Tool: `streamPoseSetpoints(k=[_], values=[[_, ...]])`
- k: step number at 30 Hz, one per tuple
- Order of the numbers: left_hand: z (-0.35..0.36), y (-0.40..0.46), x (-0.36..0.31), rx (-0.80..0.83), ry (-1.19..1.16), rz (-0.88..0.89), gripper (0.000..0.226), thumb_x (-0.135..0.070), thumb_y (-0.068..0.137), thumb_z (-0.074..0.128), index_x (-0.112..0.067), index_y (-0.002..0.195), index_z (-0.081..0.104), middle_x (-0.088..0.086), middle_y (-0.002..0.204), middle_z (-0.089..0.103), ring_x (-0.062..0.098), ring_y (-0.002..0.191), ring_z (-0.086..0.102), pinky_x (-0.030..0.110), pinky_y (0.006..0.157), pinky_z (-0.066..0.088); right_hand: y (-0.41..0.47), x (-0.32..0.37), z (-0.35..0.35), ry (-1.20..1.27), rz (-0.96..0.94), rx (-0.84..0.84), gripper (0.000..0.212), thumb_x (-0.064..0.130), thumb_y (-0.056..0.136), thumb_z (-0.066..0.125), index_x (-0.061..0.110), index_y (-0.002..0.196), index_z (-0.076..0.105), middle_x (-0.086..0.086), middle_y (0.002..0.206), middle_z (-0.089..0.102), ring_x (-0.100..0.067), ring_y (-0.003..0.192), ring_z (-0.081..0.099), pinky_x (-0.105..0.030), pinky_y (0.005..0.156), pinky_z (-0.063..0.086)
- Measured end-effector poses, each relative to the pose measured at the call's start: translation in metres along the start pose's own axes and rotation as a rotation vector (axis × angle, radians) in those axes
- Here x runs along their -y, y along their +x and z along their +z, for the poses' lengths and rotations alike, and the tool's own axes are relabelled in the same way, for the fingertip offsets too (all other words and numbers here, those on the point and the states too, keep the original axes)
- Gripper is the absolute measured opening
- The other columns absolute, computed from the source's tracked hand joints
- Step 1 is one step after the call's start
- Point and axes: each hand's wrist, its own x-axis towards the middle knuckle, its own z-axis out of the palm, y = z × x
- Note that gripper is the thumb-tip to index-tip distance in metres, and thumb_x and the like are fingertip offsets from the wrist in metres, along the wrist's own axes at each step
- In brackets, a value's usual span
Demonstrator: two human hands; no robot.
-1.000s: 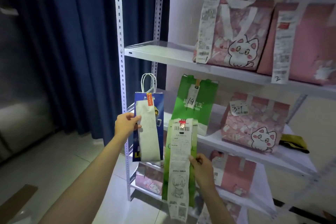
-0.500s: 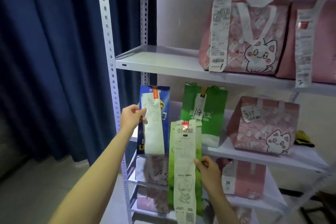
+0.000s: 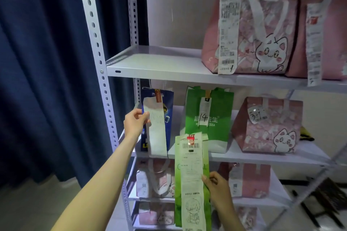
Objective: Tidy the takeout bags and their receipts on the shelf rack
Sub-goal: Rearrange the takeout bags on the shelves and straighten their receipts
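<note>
Nearest, the right hand (image 3: 217, 185) grips the edge of a tall light-green paper bag (image 3: 191, 184) with a long white receipt clipped to its front, held up before the white metal shelf rack (image 3: 161, 65). Beyond it, the left hand (image 3: 136, 122) pinches a slim blue paper bag (image 3: 168, 110) and its white receipt (image 3: 156, 133), at the left end of the middle shelf. Farther back stand a green pizza bag marked 14 (image 3: 217, 118) and pink cat-print bags (image 3: 270, 129).

The long receipt (image 3: 192, 184) runs off the bottom edge, print unreadable.

Blue bag (image 3: 169, 110) shelved upright; green bag (image 3: 178, 184) held.
</note>
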Motion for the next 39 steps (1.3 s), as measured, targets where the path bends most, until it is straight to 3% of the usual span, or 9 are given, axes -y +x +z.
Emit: streamPoseSetpoints(k=[6, 11, 17, 23, 25, 29, 32, 36, 39], values=[[0.002, 0.005, 0.007, -0.028, -0.007, 0.008, 0.006, -0.021, 0.094, 0.069, -0.016, 0.097, 0.068, 0.004, 0.089, 0.073, 0.017, 0.076, 0.074, 0.038, 0.080, 0.063, -0.002, -0.007, 0.005, 0.003, 0.031, -0.012, 0.021, 0.018, 0.093, 0.071, 0.008, 0.077, 0.063, 0.000, 0.075, 0.075, -0.021, 0.077, 0.072, -0.035, 0.069, 0.056], [-0.002, -0.002, 0.019, -0.040, 0.036, 0.018, 0.032, -0.024, 0.092, 0.074, -0.017, 0.120, 0.060, 0.001, 0.117, 0.068, 0.024, 0.094, 0.073, 0.032, 0.074, 0.064, -0.005, -0.014, 0.005, 0.000, 0.044, -0.004, 0.022, 0.019, 0.093, 0.070, 0.009, 0.075, 0.061, 0.001, 0.074, 0.074, -0.019, 0.070, 0.070, -0.029, 0.058, 0.049], [-0.007, -0.034, 0.046, -0.085, 0.088, 0.027, 0.051, -0.031, 0.083, 0.080, -0.027, 0.127, 0.053, -0.010, 0.127, 0.064, 0.020, 0.104, 0.069, 0.042, 0.087, 0.062, -0.004, -0.032, -0.004, -0.046, 0.037, 0.024, 0.023, 0.022, 0.092, 0.071, 0.011, 0.075, 0.061, -0.003, 0.074, 0.073, -0.028, 0.074, 0.071, -0.048, 0.067, 0.058], [-0.002, -0.102, 0.077, -0.095, 0.228, 0.065, 0.038, -0.029, 0.087, 0.080, -0.024, 0.118, 0.059, -0.012, 0.115, 0.064, 0.008, 0.073, 0.065, 0.033, 0.073, 0.058, -0.006, -0.052, -0.023, -0.050, 0.044, 0.072, 0.022, 0.021, 0.093, 0.071, 0.008, 0.078, 0.062, -0.005, 0.078, 0.073, -0.026, 0.079, 0.071, -0.048, 0.076, 0.060], [0.006, -0.129, 0.089, -0.075, 0.246, 0.053, 0.032, -0.031, 0.087, 0.080, -0.022, 0.113, 0.062, -0.010, 0.108, 0.068, 0.005, 0.075, 0.064, 0.026, 0.070, 0.055, -0.008, -0.060, -0.033, -0.062, 0.035, 0.085, 0.023, 0.023, 0.092, 0.071, 0.007, 0.079, 0.062, -0.008, 0.080, 0.071, -0.029, 0.080, 0.070, -0.045, 0.073, 0.058], [0.034, -0.187, 0.106, 0.016, 0.232, 0.018, 0.014, -0.025, 0.091, 0.076, -0.022, 0.101, 0.067, -0.010, 0.096, 0.071, 0.009, 0.088, 0.067, 0.038, 0.077, 0.061, -0.017, -0.077, -0.056, -0.065, 0.056, 0.097, 0.018, 0.022, 0.093, 0.070, 0.007, 0.086, 0.064, -0.002, 0.081, 0.072, -0.021, 0.079, 0.070, -0.043, 0.071, 0.061], [0.058, -0.233, 0.112, 0.092, 0.245, -0.015, 0.002, -0.025, 0.097, 0.068, -0.023, 0.096, 0.068, -0.011, 0.093, 0.072, 0.003, 0.086, 0.066, 0.033, 0.080, 0.059, -0.024, -0.095, -0.077, -0.052, 0.079, 0.137, 0.018, 0.019, 0.093, 0.069, 0.006, 0.082, 0.061, -0.003, 0.080, 0.073, -0.024, 0.078, 0.072, -0.048, 0.073, 0.062], [0.083, -0.287, 0.127, 0.178, 0.230, -0.109, 0.014, -0.035, 0.101, 0.060, -0.026, 0.096, 0.068, -0.008, 0.090, 0.074, 0.006, 0.085, 0.069, 0.029, 0.077, 0.060, -0.027, -0.133, -0.103, -0.075, 0.079, 0.217, 0.019, 0.030, 0.092, 0.069, 0.015, 0.083, 0.064, 0.000, 0.084, 0.075, -0.020, 0.080, 0.074, -0.050, 0.076, 0.062], [0.101, -0.323, 0.132, 0.213, 0.182, -0.205, 0.024, -0.041, 0.103, 0.054, -0.023, 0.101, 0.069, -0.005, 0.090, 0.076, 0.011, 0.085, 0.073, 0.029, 0.076, 0.062, -0.038, -0.150, -0.118, -0.089, 0.088, 0.238, 0.014, 0.028, 0.094, 0.069, 0.018, 0.084, 0.067, 0.003, 0.086, 0.075, -0.015, 0.079, 0.073, -0.041, 0.072, 0.063]])
